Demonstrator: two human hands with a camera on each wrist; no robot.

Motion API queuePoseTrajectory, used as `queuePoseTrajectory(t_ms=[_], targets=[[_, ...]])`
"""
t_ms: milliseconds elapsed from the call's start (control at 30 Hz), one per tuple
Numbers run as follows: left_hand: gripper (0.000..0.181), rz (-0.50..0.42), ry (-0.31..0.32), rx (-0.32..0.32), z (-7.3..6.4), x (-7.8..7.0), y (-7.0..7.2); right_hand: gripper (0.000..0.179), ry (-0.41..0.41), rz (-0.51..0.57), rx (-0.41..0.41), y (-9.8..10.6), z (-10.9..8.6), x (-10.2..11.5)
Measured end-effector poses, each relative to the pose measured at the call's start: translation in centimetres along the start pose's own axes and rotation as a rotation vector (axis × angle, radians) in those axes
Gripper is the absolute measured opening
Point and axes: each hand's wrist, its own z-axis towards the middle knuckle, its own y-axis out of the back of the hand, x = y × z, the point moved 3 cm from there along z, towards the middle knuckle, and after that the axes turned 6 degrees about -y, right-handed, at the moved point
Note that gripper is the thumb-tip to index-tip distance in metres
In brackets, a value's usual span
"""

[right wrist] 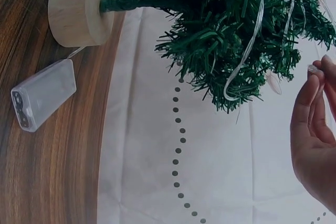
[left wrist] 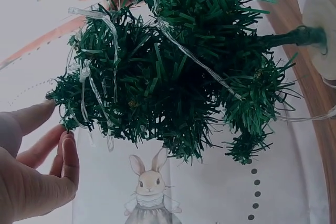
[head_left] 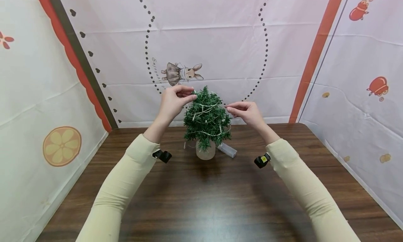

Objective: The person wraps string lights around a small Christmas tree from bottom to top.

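A small artificial Christmas tree (head_left: 206, 124) stands upright on a round wooden base (right wrist: 73, 11). Clear string lights (left wrist: 195, 59) wind around its green branches. At the upper left of the tree, my left hand (head_left: 174, 100) pinches branch tips near the top between thumb and fingers. My right hand (head_left: 247, 111) is off the tree's right side, its thumb and fingertips pinching a length of the light string. A clear bulb end (right wrist: 314, 69) shows between those fingertips in the right wrist view.
A translucent battery box (right wrist: 44, 95) lies on the brown wooden table (head_left: 201, 196), right of the base, with a thin wire running from it. Printed cloth (head_left: 207, 42) with a rabbit figure hangs behind the tree, and more cloth encloses both sides.
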Motion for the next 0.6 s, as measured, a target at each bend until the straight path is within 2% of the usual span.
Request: queuePoseTrajectory(t_ms=[367,500,600], targets=[[0.025,-0.009,-0.006,-0.015,0.3,0.5,-0.4,0.033,-0.023,0.064,0.022,-1.0,0.4,-0.2],[0.024,-0.012,-0.010,-0.022,0.3,0.7,-0.5,0.031,0.009,0.156,-0.038,-1.3,0.5,-0.1],[0.023,-0.013,-0.011,-0.026,0.3,0.7,-0.6,0.027,0.040,0.154,-0.114,-1.6,0.7,-0.1]])
